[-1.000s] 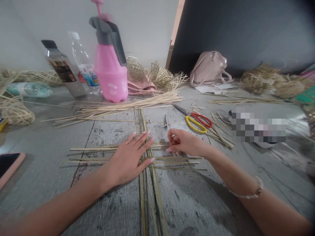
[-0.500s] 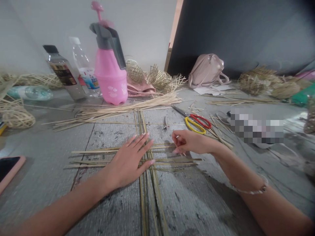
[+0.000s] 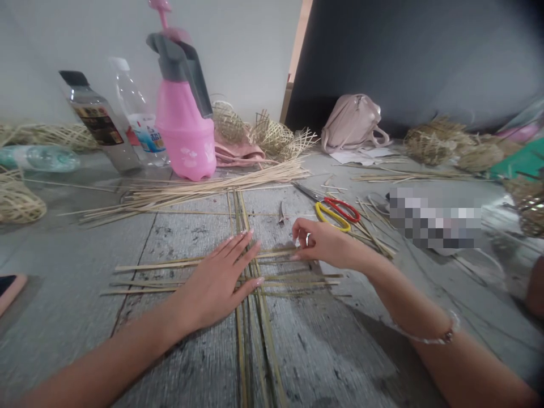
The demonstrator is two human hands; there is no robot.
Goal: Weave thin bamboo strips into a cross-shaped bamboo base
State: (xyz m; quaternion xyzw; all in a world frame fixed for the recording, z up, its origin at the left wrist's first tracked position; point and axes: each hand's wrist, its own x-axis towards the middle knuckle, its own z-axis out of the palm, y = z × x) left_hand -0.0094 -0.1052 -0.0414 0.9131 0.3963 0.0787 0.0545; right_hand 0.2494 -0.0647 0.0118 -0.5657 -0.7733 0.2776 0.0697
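Observation:
Several long lengthwise bamboo strips [image 3: 263,351] cross several crosswise strips [image 3: 144,266] on the grey tabletop. My left hand [image 3: 221,277] lies flat over the crossing, fingers spread, pressing on the strips. At the right end of the upper crosswise strips is my right hand [image 3: 317,243]. Its thumb and fingers are curled with a gap between them, and the thumb tip is beside the strip ends. Nothing can be seen held in it. Scissors [image 3: 332,212] with red and yellow handles lie just beyond my right hand.
Loose pale strips [image 3: 191,190] lie behind the crossing. Farther back stand a pink sprayer [image 3: 187,136] and two bottles [image 3: 100,124]. A small pointed piece [image 3: 281,213] lies near the scissors. A phone [image 3: 11,292] rests at the left edge, a pink bag [image 3: 352,122] at the back.
The whole view has shifted slightly, so things appear farther left. My right hand's fingers have opened a little at the strip ends. My left hand stays pressed on the crossing.

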